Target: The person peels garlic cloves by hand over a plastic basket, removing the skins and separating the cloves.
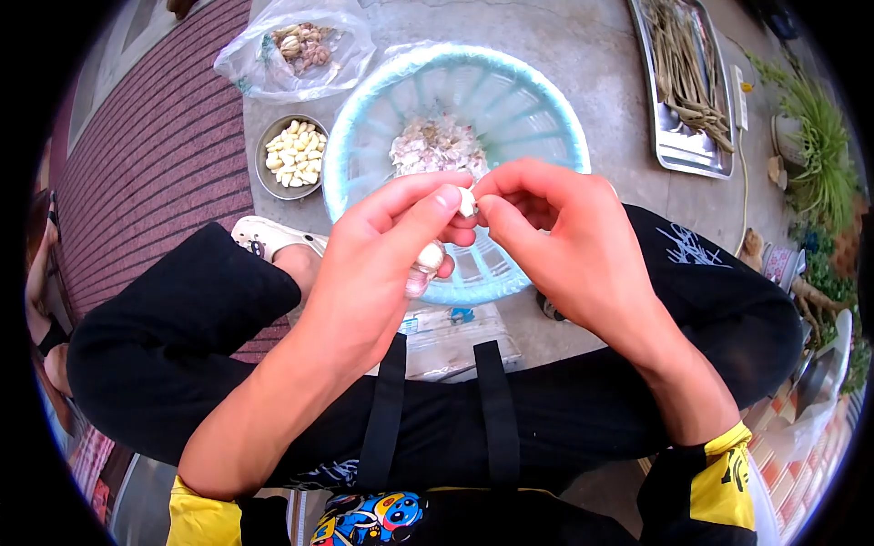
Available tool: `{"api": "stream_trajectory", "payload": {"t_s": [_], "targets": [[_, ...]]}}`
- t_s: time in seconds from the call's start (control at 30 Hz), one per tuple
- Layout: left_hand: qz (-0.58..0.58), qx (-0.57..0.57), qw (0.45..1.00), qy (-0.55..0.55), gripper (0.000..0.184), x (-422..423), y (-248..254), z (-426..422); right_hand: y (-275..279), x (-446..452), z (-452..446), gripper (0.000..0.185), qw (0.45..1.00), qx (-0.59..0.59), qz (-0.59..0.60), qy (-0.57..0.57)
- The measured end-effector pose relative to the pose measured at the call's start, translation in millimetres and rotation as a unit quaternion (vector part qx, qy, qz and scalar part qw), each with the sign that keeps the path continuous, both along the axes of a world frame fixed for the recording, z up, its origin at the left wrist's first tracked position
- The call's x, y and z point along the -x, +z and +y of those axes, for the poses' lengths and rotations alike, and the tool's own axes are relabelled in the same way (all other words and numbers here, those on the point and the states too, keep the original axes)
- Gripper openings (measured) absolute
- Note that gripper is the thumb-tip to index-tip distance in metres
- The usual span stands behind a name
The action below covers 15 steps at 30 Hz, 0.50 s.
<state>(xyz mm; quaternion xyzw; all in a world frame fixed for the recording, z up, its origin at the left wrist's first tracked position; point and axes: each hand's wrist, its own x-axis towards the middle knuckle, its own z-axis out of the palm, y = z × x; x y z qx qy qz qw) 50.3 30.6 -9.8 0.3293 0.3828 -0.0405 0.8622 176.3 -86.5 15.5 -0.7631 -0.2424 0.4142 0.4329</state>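
Between the thumb and finger of my left hand [387, 232] is a white garlic clove [467, 202]. The same hand's lower fingers hold the rest of a garlic bulb [427, 262] against the palm. My right hand [555, 218] meets the clove from the right, thumb and index finger pinched at its edge; whether a bit of skin is between them is too small to tell. Both hands are above a lined basin [340, 173], where a heap of papery garlic skins [437, 148] lies. Left of the basin, a metal bowl [265, 176] holds several peeled cloves [296, 155].
A clear plastic bag [341, 68] of garlic bulbs [305, 47] lies at upper left. At upper right is a metal tray [678, 156] with dried stalks [687, 64]. Green plants [815, 155] stand at far right. A striped mat [164, 127] covers the left floor.
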Motion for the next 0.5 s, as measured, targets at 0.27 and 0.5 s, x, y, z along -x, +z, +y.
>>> {"api": "stream_trajectory", "payload": {"t_s": [0.27, 0.5], "targets": [[0.022, -0.036, 0.999, -0.02, 0.028, 1, 1, 2, -10, -2, -4, 0.009, 0.963, -0.08, -0.232, 0.111], [0.014, 0.015, 1.0, 0.009, 0.031, -3, 7, 4, -6, -4, -4, 0.008, 0.969, -0.025, -0.237, 0.072]]}}
